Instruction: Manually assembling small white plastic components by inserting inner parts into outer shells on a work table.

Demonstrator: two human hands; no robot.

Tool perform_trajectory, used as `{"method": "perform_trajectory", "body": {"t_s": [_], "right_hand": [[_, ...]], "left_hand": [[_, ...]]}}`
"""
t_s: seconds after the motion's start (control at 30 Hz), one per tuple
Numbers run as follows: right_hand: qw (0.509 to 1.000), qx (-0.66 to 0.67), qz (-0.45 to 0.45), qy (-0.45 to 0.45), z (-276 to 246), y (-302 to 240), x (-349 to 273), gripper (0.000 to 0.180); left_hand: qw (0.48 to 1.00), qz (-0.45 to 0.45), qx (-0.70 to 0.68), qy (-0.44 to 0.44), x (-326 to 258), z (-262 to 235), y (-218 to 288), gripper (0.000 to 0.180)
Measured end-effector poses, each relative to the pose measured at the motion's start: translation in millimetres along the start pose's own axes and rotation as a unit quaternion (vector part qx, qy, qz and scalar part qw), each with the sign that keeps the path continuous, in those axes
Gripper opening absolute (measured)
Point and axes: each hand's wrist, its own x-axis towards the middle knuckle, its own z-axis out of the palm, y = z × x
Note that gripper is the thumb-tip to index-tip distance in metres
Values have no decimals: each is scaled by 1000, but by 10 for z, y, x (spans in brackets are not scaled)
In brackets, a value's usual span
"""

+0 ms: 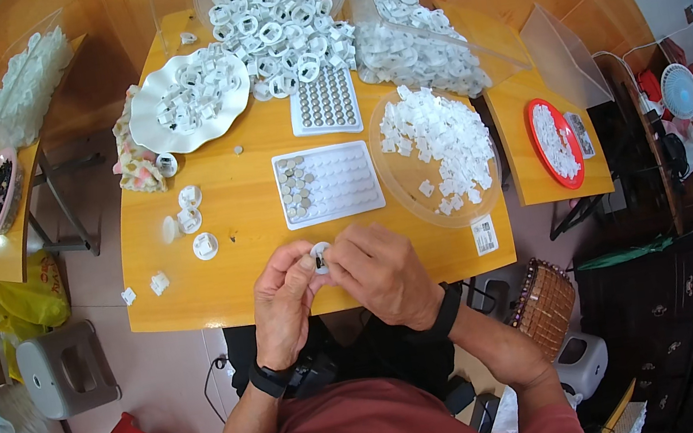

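My left hand (pixel 281 302) pinches a small round white plastic part (pixel 320 257) with a dark middle, held above the table's near edge. My right hand (pixel 386 271) is closed against the part's right side; its curled fingers hide whatever is in them. Just beyond my hands lies a white tray (pixel 350 178) with rows of round pockets, where silver button cells (pixel 296 190) fill the left part. Behind it is a second tray (pixel 324 103) full of button cells. To the right, a clear round dish (pixel 397 195) bears a heap of small white plastic pieces (pixel 443 144).
Toward the back are a scalloped white plate (pixel 144 121) of parts, a large pile of round white parts (pixel 282 24) and a clear bin (pixel 419 44). Several round pieces (pixel 205 246) lie at left. A printed label (pixel 484 234) is near the right corner. Stools (pixel 68 370) stand on the floor.
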Motion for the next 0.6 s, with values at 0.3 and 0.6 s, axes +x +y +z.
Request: {"method": "perform_trajectory", "body": {"t_s": [0.3,0.6], "right_hand": [[988,105,110,-5,-22,-27,26,14],[806,462,365,-58,75,211,-64,14]], "left_hand": [[1000,9,-5,4,13,21,-7,19],[1000,3,5,-10,-1,32,45,19]]}}
